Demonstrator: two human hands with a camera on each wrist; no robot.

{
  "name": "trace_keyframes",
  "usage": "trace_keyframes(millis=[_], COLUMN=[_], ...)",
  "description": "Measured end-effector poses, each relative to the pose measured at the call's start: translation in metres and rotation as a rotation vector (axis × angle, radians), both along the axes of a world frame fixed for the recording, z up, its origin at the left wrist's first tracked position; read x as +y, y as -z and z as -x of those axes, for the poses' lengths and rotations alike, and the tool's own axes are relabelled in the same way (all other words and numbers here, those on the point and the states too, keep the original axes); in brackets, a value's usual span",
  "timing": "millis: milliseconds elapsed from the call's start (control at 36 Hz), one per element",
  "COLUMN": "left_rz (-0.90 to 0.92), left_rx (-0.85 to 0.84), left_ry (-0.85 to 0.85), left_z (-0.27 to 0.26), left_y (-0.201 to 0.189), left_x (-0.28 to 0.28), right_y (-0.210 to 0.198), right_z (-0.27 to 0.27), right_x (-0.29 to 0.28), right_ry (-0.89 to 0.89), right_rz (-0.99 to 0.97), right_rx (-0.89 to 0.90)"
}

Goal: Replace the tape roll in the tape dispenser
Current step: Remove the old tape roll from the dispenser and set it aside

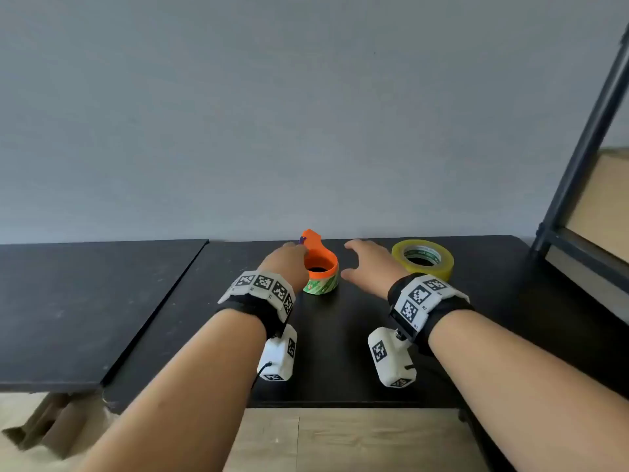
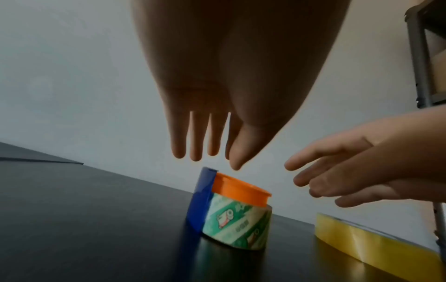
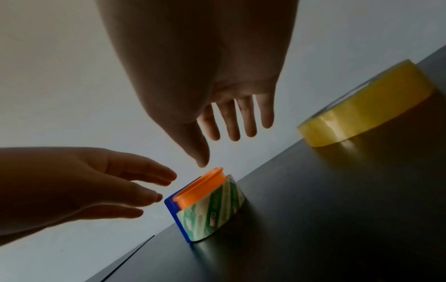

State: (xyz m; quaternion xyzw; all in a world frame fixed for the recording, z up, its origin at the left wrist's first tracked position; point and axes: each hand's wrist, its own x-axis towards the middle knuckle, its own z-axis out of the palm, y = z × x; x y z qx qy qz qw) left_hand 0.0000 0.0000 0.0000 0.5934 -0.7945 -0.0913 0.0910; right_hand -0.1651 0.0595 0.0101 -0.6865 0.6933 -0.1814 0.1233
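Head view: your left hand (image 1: pixel 289 264) reaches to the dispenser (image 1: pixel 320 264) at frame centre on the worktop (image 1: pixel 340 352), fingers loose. Your right hand (image 1: pixel 371 264) hovers spread between it and the yellow roll (image 1: pixel 423 258).

Left wrist view: straight fingers (image 2: pixel 195 137) hang above the dispenser (image 2: pixel 231 206), holding nothing.

Right wrist view: fingers (image 3: pixel 231 122) splayed, empty; roll (image 3: pixel 362 106) upper right.

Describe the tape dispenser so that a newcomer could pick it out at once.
On the black table, between the two reaching hands, stands the tape dispenser. Unlike the bare yellow tape roll to its right, it has an orange top and a green-patterned band.
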Motion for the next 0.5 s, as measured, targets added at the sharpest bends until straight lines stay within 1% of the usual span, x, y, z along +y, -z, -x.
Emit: trace_keyframes(millis=[83,194,333,417,500], left_rz=[-0.047,-0.046,-0.012,0.069,0.09], left_rx=[-0.055,-0.112,-0.085,-0.043,0.003], left_ry=[-0.003,0.013,-0.007,-0.006,0.002], left_z=[0.003,0.005,0.007,0.002,-0.001], left_y=[0.004,0.01,0.01,0.015,0.018], left_x=[-0.001,-0.002,0.0,0.005,0.01], right_y=[0.004,0.006,0.009,0.015,0.021], right_z=[-0.004,-0.011,-0.02,-0.025,-0.025], right_x=[-0.001,-0.001,-0.002,-0.008,-0.008], right_ry=[0.011,0.026,-0.01,-0.047,-0.047], right_rz=[-0.071,-0.156,-0.217,-0.239,-0.233], right_rx=[-0.007,0.0,0.026,0.01,-0.021])
